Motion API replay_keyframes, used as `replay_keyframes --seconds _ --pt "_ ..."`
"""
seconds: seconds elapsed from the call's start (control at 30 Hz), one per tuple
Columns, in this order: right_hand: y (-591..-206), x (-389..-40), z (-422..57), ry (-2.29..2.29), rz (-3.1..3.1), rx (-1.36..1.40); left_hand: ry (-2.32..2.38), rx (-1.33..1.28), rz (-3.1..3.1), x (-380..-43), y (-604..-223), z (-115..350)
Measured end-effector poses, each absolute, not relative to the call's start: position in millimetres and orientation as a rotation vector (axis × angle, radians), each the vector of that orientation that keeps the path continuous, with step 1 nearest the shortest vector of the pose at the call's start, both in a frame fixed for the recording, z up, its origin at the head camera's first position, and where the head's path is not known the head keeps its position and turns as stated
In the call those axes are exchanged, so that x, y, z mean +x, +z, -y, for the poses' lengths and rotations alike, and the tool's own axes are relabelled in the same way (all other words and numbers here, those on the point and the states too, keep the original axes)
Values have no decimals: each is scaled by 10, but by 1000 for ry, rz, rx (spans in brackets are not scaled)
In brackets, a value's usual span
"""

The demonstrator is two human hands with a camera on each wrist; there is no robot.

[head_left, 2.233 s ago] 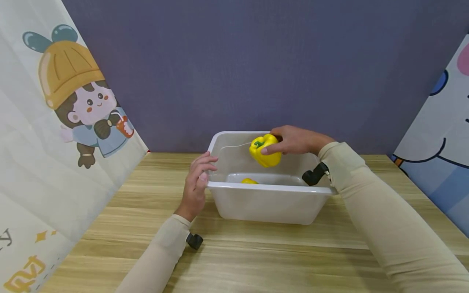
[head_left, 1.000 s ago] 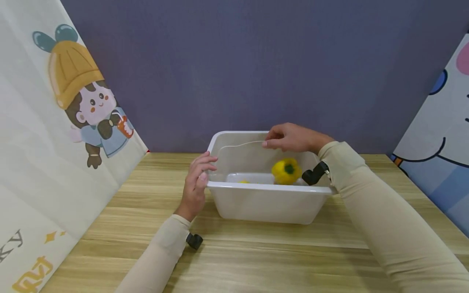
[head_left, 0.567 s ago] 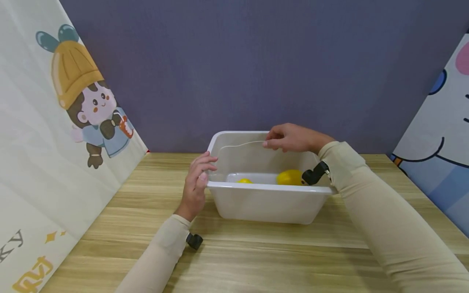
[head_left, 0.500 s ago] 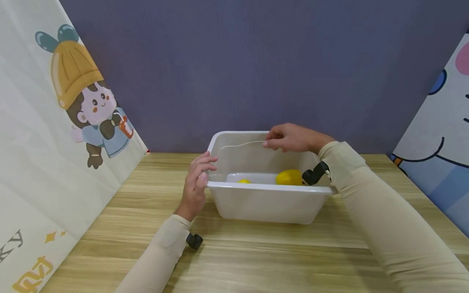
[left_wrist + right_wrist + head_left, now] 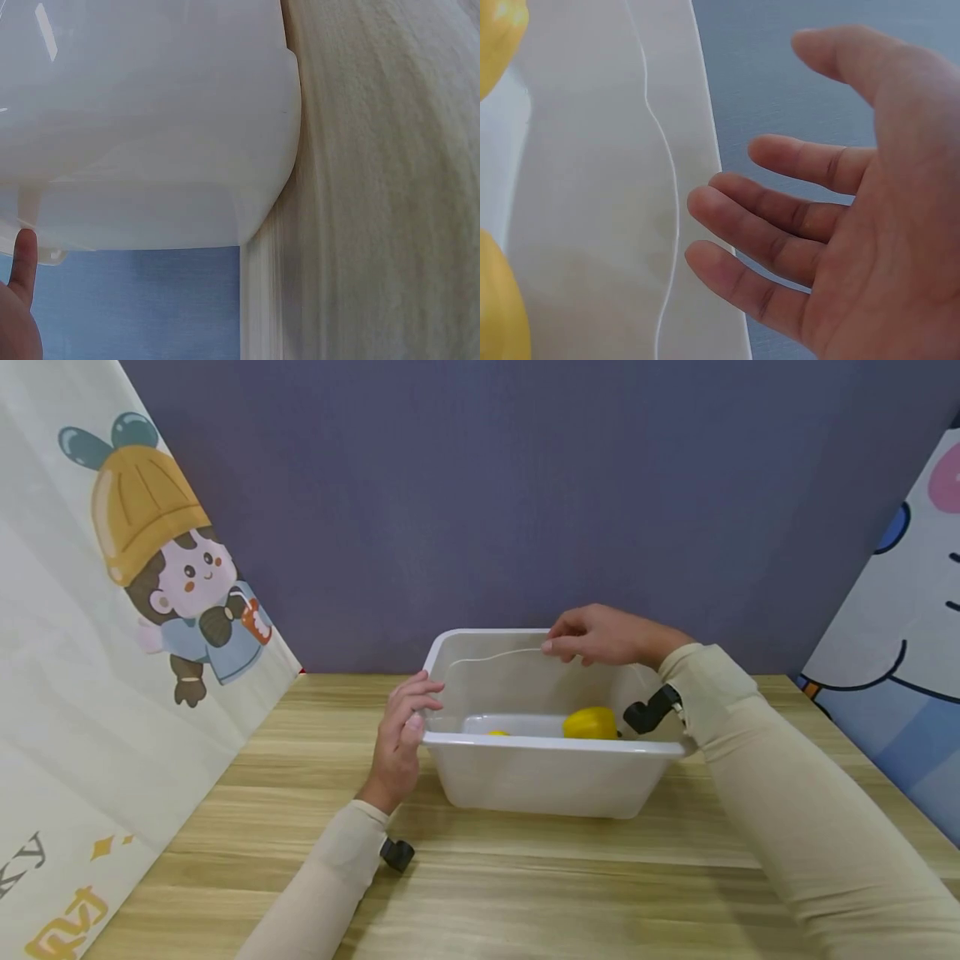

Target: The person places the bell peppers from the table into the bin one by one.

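Note:
A yellow bell pepper point(image 5: 590, 723) lies low in the right half of the white plastic tub point(image 5: 551, 777), partly hidden by the front rim. To its left, just the top of another yellow thing point(image 5: 498, 733) peeks up; its kind cannot be told. My left hand point(image 5: 397, 735) holds the tub's left rim, fingers over the edge; the left wrist view shows one digit against the outer wall. My right hand point(image 5: 607, 635) is over the back rim, holding nothing. In the right wrist view its fingers point(image 5: 742, 225) are relaxed and spread, beside the tub's back wall.
The tub stands on a wood-grain table point(image 5: 525, 893). Behind it rises a dark blue wall point(image 5: 510, 493). Printed cartoon cloths hang at the left point(image 5: 45, 635) and right point(image 5: 900, 677). A small black camera sits on each wrist, the right one point(image 5: 651, 710) inside the tub's outline.
My right hand let go of the bell pepper, which dropped into the tub and settled at the right. Since then that hand has shifted slightly up and right. The left hand stays put.

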State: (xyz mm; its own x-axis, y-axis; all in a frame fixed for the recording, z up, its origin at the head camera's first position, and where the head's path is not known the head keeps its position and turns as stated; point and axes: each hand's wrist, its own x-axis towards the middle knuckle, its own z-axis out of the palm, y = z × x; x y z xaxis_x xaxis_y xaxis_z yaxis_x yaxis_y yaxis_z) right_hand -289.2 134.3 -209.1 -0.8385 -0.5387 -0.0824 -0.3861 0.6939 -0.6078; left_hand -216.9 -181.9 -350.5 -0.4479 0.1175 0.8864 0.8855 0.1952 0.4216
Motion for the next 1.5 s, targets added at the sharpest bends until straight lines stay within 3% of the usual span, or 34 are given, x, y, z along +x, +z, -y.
replay_keyframes --seconds 0.6,1.5 --pt "-2015 -2599 -1356 -927 -2677 -672 -1334 -979 1740 -2056 -3511 1936" --pt "-1973 -2573 -1717 -936 -2741 -717 -1321 -965 1731 -2142 -3530 1868"
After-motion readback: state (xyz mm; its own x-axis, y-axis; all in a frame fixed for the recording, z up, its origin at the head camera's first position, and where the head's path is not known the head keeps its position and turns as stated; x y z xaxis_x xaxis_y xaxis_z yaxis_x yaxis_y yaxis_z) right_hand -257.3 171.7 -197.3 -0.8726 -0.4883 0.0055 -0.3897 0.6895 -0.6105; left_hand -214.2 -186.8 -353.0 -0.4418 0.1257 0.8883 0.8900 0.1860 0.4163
